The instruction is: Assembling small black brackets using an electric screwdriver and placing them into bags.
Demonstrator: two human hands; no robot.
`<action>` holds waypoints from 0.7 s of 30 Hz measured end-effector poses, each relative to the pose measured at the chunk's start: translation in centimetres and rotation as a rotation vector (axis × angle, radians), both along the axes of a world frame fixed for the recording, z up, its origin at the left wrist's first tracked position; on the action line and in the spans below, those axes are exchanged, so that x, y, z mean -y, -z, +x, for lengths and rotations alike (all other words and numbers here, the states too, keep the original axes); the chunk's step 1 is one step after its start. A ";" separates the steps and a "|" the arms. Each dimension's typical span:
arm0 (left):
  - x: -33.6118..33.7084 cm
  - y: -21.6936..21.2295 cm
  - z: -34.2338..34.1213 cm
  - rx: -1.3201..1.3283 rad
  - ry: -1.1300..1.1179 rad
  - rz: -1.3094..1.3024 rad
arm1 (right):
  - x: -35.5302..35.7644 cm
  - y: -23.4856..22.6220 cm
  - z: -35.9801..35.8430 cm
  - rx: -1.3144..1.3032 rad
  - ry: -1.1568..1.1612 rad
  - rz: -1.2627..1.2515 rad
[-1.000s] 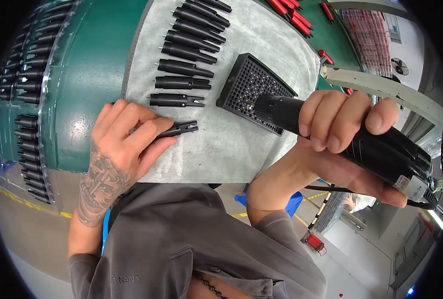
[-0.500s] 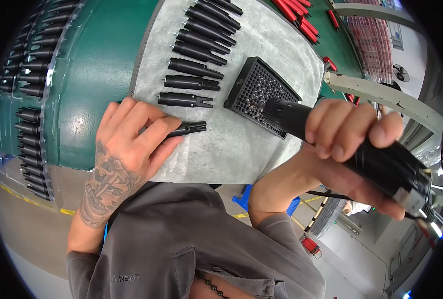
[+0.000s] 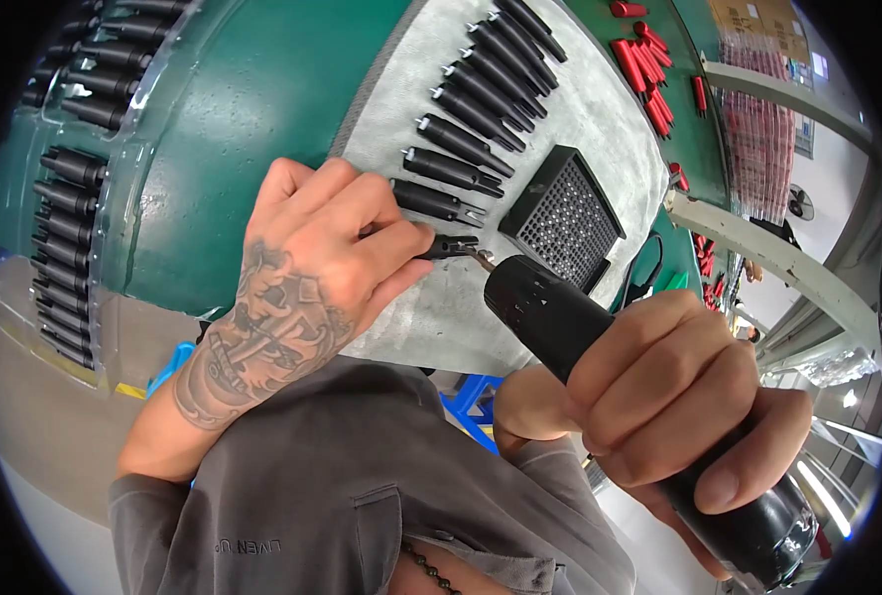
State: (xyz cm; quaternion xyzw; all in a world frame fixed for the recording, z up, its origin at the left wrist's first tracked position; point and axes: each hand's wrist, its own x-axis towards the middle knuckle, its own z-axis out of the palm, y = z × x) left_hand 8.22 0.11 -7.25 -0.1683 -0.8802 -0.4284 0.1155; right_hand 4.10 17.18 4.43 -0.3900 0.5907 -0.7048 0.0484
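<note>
Table: a smooth green worktable [image 3: 252,109] runs left of the black rectangular perforated tray [image 3: 537,193].
Mat: a pale grey sheet [image 3: 625,139] lies beneath the tray.
Driver: a thick black cylindrical power driver [image 3: 540,302] slants in on the tray's near side, its rear lost toward the dark rim.
Right hand [image 3: 669,397]: clamped round the driver, to the tray's near right.
Left hand [image 3: 337,233]: left of the tray, pinching a tube, hiding its rear.
Lined-up tubes: slim black tubes [image 3: 451,171] left of the tray; finished or waiting, I can't tell.
Pinched tube: one black forked tube [image 3: 451,246], just off the tray's left corner, looks mid-work; driver tip at its fork, contact too small to confirm.
</note>
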 end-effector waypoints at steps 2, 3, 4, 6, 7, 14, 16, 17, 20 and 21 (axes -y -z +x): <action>0.0 0.1 0.0 -0.009 0.000 0.015 | 0.7 0.2 0.0 0.006 0.022 -0.008; 0.1 0.1 -0.1 -0.005 -0.006 0.017 | 0.8 0.2 0.1 0.010 0.016 -0.006; 0.1 0.1 -0.1 0.000 0.001 0.017 | 0.7 0.3 0.1 0.025 0.007 -0.007; 0.3 0.2 -0.2 0.008 0.017 0.016 | 0.5 0.5 0.1 0.053 -0.009 -0.008; 0.3 0.2 -0.2 0.012 0.027 0.016 | 0.5 0.5 0.1 0.067 -0.016 -0.010; 0.3 0.5 -0.4 -0.001 0.034 0.035 | 0.7 1.0 -0.5 0.091 -0.052 0.064; 0.3 0.6 -0.4 -0.008 0.043 0.030 | 1.0 1.2 -0.5 0.095 -0.043 0.052; 0.2 0.5 -0.5 -0.013 0.049 0.027 | 1.0 1.2 -0.5 0.096 -0.037 0.046; 0.1 0.4 -0.5 -0.004 0.048 0.033 | 0.1 0.9 -0.8 0.083 -0.006 -0.004; 0.1 0.4 -0.6 0.002 0.047 0.037 | -0.5 0.6 -1.0 0.077 0.008 -0.028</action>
